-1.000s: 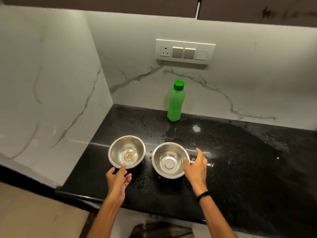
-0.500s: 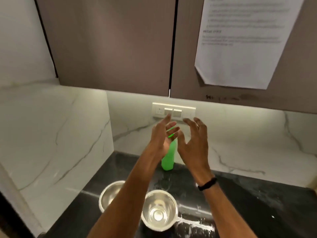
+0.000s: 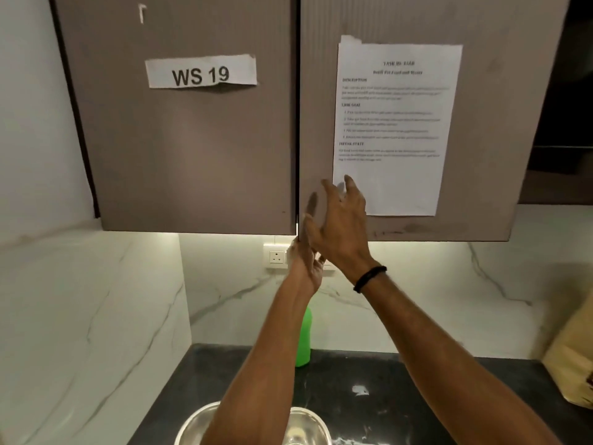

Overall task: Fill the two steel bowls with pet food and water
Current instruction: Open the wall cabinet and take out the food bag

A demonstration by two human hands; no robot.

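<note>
Two round steel bowls sit at the near edge of the black speckled stone bench (image 3: 401,380), side by side and touching or nearly so: the left steel bowl (image 3: 195,427) half hidden behind a forearm, the right steel bowl (image 3: 305,427) showing a shiny, bare-looking inside. What lies in the left one I cannot tell. Behind them, close to the back wall, stands the green plastic bottle (image 3: 304,342), upright, its top covered by the left arm. A pale wet patch (image 3: 360,390) glints on the bench to the right of it, and a tan paper sack (image 3: 574,358) stands at the far right edge.

White marble with grey veins (image 3: 96,300) runs round the corner, with a white socket plate (image 3: 276,255) under the lit underside of the brown wall cabinets. The left cabinet door (image 3: 179,155) carries a paper strip reading "WS 19" (image 3: 201,72); the right cabinet door (image 3: 481,123) carries a printed instruction sheet (image 3: 394,123), its small text too blurred to read.

Both arms are up at the seam between the doors. The left hand (image 3: 305,261) is at the bottom corner of the doors, fingers pressed together against the lower edge; whether it actually grips I cannot tell. The right hand (image 3: 341,220), black band (image 3: 369,279) on its wrist, is spread, empty, fingers loosely curled in front of the right door's lower left corner.
</note>
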